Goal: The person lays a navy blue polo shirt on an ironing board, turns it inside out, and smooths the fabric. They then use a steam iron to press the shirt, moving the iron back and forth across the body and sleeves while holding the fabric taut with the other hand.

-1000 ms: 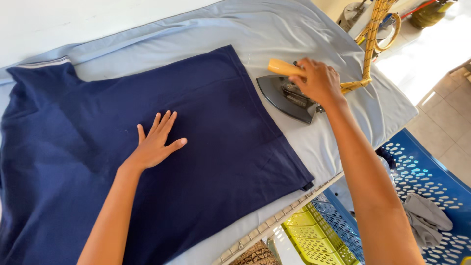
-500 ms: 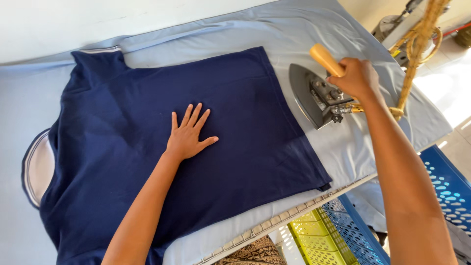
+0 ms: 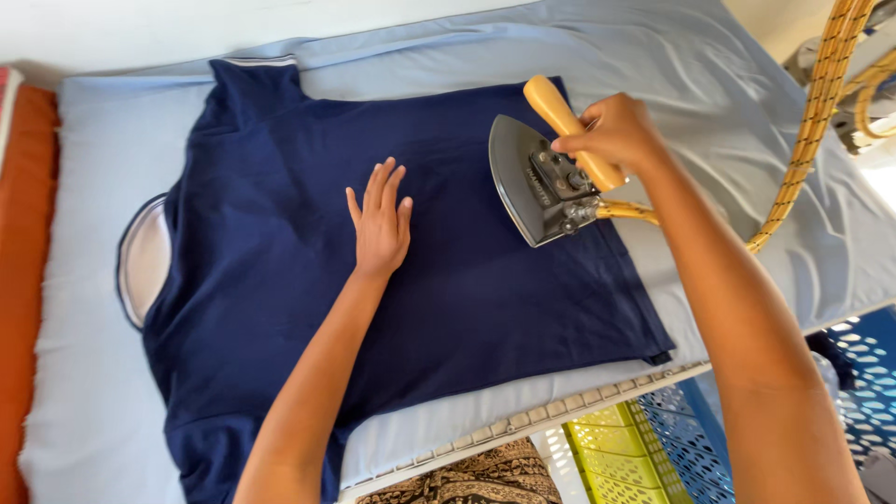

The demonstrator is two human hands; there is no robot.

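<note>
A navy blue T-shirt (image 3: pixel 271 280) lies spread flat on the light blue ironing pad (image 3: pixel 93 373). My left hand (image 3: pixel 379 222) rests palm down on the middle of the shirt, fingers slightly apart. My right hand (image 3: pixel 611 135) grips the yellow wooden handle of a dark metal iron (image 3: pixel 534 179). The iron sits on the right part of the shirt, its pointed tip toward my left hand, a short gap between them. A yellow braided cord (image 3: pixel 812 112) runs from the iron's back up to the top right.
An orange cushion edge (image 3: pixel 23 243) borders the pad on the left. Below the board's front edge stand a lime green basket (image 3: pixel 621 457) and a blue basket (image 3: pixel 854 373). A patterned brown cloth (image 3: pixel 476 478) shows at the bottom.
My right hand has slid the iron leftward from the bare pad onto the shirt's right side. My left hand stays flat on the shirt. The view has shifted left, showing the orange cushion.
</note>
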